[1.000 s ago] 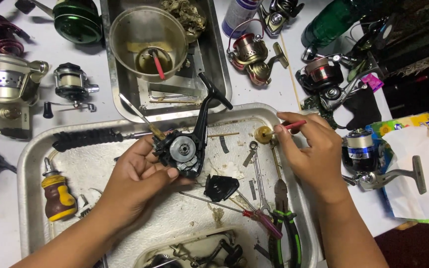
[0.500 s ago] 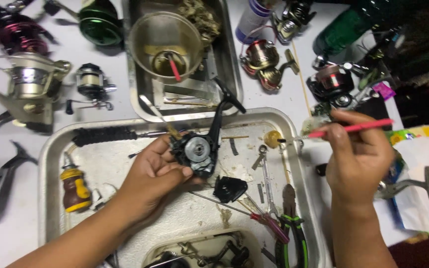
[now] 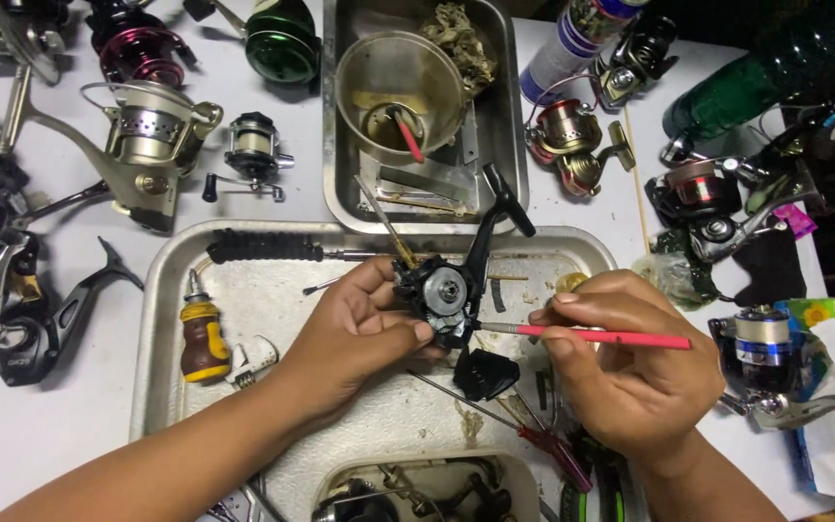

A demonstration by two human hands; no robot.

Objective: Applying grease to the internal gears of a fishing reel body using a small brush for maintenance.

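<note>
From the head view, the left hand keeps a clenched grip on a black fishing-reel body, thumb and fingers wrapped round its left side, holding it just above a metal tray. The reel's black handle slants up and right from that grip. The right hand grasps a pink brush pencil-fashion; its tip touches the reel body's lower right edge. Just below the two grips lies a black cover piece. Left of the left-hand grip, a yellow stubby screwdriver rests in the tray.
</note>
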